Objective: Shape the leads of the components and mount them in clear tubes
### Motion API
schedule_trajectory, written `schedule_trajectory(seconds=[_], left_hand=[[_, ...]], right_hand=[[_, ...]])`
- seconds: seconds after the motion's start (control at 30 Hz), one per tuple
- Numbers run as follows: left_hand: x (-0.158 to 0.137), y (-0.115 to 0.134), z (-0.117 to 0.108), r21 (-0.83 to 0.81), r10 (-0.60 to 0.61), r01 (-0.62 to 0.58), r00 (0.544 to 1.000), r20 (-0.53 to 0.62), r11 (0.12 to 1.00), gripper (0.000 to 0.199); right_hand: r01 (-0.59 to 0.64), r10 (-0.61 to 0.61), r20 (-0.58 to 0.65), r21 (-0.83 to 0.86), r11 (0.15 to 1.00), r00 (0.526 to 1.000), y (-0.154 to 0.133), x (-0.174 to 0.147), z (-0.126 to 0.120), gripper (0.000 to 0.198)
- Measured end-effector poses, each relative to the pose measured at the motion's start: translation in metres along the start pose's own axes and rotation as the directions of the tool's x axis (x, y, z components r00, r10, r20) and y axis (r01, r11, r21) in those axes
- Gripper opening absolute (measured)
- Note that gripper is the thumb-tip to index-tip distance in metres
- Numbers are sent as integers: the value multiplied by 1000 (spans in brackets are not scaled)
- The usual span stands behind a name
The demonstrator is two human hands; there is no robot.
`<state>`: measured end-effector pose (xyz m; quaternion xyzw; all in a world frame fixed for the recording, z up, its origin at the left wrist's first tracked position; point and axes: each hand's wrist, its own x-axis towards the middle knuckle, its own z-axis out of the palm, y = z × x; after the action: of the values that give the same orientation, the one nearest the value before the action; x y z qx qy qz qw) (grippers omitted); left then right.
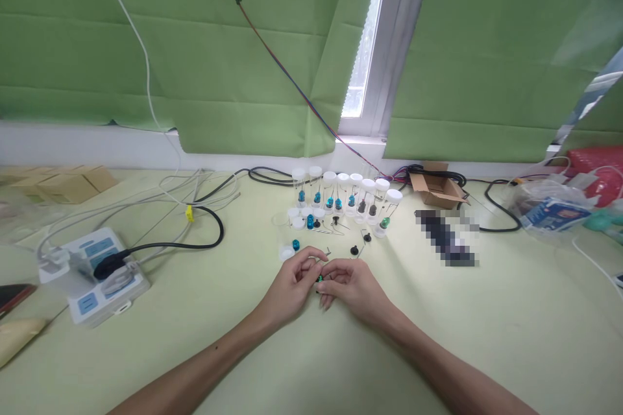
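Observation:
A small shiny green metal part (319, 279) sits between the fingertips of both my hands, low over the table. My left hand (296, 280) is closed on it from the left, thumb and fingers bent. From the right, my right hand (354, 286) grips it too, its fingers curled; the fingers hide much of the part. Just beyond them lie two black screw-like pieces (354, 250) and a blue metal part (296, 244). A row of several clear tubes with white caps (342, 178) stands farther back, holding blue, dark and green parts and thin bent rods.
At left, a white power strip (87, 272) has plugs and cables in it. A small open cardboard box (435, 191) stands behind, right of the tubes. Farther right is a plastic bag (555, 214) with a blue packet. Yellowish boxes (68, 185) sit back left.

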<state>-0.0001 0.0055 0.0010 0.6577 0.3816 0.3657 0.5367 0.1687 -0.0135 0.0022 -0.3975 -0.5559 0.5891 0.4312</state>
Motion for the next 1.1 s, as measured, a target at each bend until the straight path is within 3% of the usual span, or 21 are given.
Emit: schedule_trajectory(seconds=[0.23,0.5,1.1], left_hand=[[1,3,0,20,-3,3,1000,14,1000,26],[2,1,1,-70,-8,11,999,41,998,25],[2,4,3,-19,-24,23,999,-21,1000,27]], right_hand=[[-6,6,-14,26,1000,1000,1,0,2,33],[-28,29,-9,49,998,1000,1,0,3,37],[-13,13,11,37,999,1000,4,1,3,36]])
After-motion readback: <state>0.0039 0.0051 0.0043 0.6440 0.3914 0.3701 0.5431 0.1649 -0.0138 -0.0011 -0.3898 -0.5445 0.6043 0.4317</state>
